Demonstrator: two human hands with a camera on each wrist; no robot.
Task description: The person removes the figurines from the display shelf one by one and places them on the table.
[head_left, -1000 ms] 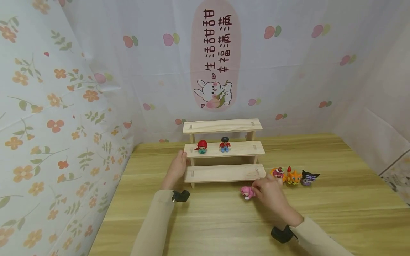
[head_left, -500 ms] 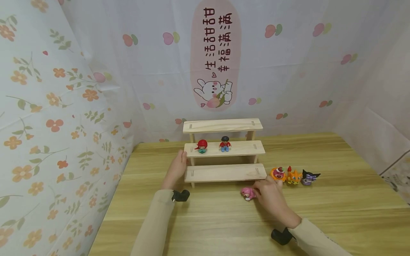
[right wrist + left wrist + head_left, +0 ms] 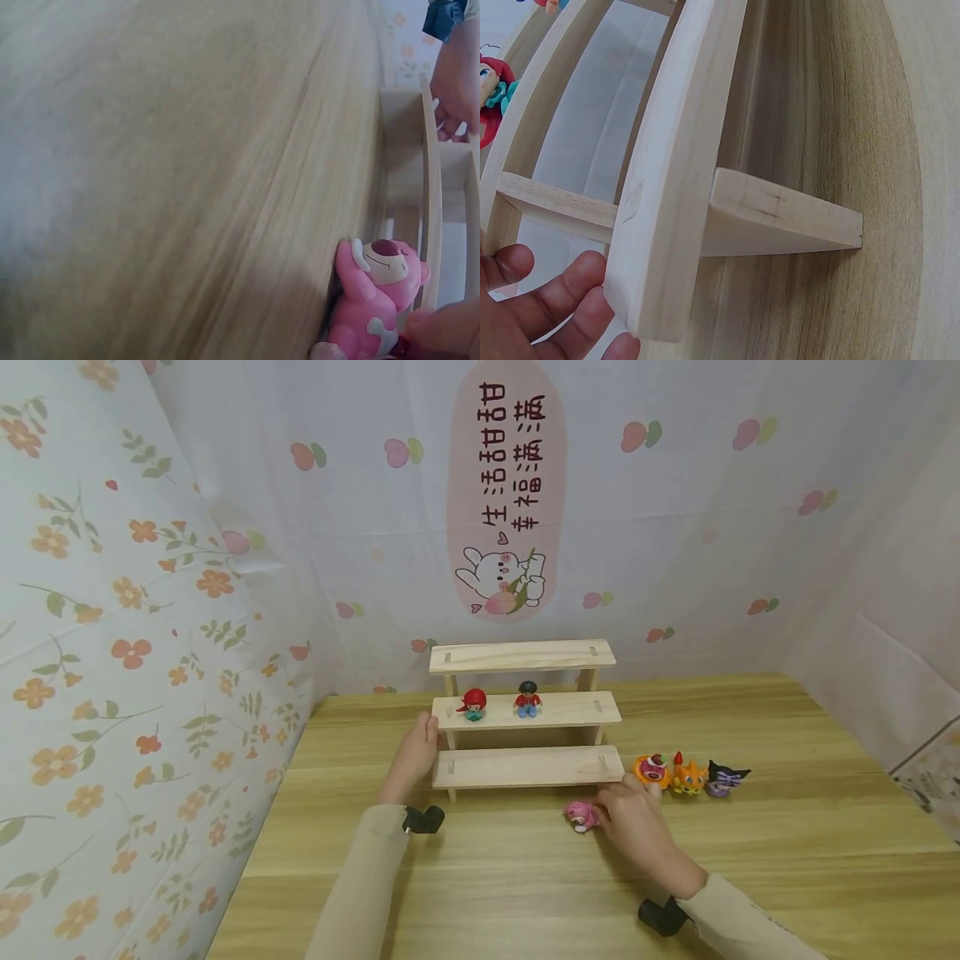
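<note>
A three-tier wooden display shelf [image 3: 527, 766] stands on the table against the cloth backdrop. At its left end, my left hand [image 3: 414, 758] touches the boards, its fingertips [image 3: 585, 274] against the lowest board's end in the left wrist view. In front of the shelf's right end, my right hand [image 3: 637, 824] pinches a pink bear figurine [image 3: 581, 816] from the right, low at the tabletop. The right wrist view shows the bear's smiling face and raised arm, with a fingertip [image 3: 442, 328] at its side. The hand hides part of the bear in the head view.
On the middle tier sit a red-haired figurine [image 3: 473, 704] and a figurine in a red jacket [image 3: 528, 700]. Right of the shelf, close behind my right hand, stand an orange-and-berry-coloured figurine [image 3: 652, 771], an orange creature figurine [image 3: 688, 776] and a black-and-purple figurine [image 3: 724, 778].
My right hand and the pink bear have shifted very slightly toward the front and right. The left hand stays at the shelf's left end.
</note>
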